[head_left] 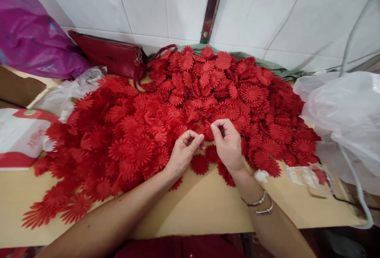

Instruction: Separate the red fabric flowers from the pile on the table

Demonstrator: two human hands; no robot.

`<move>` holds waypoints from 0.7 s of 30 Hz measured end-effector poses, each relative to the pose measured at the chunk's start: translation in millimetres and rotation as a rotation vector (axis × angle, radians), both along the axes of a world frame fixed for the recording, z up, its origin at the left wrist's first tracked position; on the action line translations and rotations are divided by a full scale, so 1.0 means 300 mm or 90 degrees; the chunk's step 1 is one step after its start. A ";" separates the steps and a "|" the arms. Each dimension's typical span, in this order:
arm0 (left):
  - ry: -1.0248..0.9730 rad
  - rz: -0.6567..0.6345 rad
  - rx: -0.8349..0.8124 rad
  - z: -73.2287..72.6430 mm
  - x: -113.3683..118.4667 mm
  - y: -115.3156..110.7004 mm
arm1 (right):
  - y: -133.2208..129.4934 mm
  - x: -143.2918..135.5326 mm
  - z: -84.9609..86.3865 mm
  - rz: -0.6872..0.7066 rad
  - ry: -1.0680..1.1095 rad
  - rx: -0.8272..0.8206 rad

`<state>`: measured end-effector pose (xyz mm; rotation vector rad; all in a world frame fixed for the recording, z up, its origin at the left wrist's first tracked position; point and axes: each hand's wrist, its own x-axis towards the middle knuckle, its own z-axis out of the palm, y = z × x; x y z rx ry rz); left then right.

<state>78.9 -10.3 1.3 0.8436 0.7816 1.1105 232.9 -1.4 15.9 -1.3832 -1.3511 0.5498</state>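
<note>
A wide heap of red fabric flower pieces point(136, 127) with many narrow petals covers much of the table. At its front middle, my left hand point(187, 147) is raised with thumb and forefinger pinched together. Close to its right, my right hand point(227, 143) makes a similar pinch, its thumb and fingertip meeting. Whatever either pinch holds is too small or hidden to make out. Below and between the hands lies a single flower piece point(200, 164) on the table. Two silver bangles point(261, 204) circle my right wrist.
A dark red handbag point(103, 56) leans on the white tiled wall behind the heap. A purple bag point(38, 32) and a red-and-white package point(20, 139) are at left. Cloudy plastic bags point(344, 111) and a pale cable point(358, 190) stand at right. The wooden table point(190, 218) ends near my body.
</note>
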 end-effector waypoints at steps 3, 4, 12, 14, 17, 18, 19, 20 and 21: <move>-0.043 0.004 -0.024 -0.002 0.003 -0.002 | 0.019 0.051 0.005 -0.110 0.008 0.012; -0.065 0.018 -0.040 -0.003 0.005 -0.001 | 0.023 0.066 0.009 -0.124 0.016 0.017; -0.127 0.066 -0.110 0.003 0.003 0.019 | 0.038 0.053 -0.019 -0.038 0.182 0.064; -0.130 0.058 -0.103 0.001 0.002 0.017 | 0.046 0.046 -0.039 -0.005 0.223 0.040; -0.099 0.043 -0.053 0.012 0.008 0.000 | 0.055 0.049 -0.052 0.012 0.250 0.015; -0.079 0.040 -0.027 0.024 0.011 -0.009 | 0.056 0.052 -0.050 0.008 0.255 0.006; -0.056 0.040 0.003 0.043 0.011 -0.018 | 0.055 0.055 -0.046 0.004 0.258 -0.005; -0.026 0.045 0.038 0.067 0.009 -0.025 | 0.054 0.058 -0.039 0.001 0.263 -0.015; 0.004 0.055 0.072 0.096 0.001 -0.029 | 0.052 0.060 -0.032 0.001 0.270 -0.024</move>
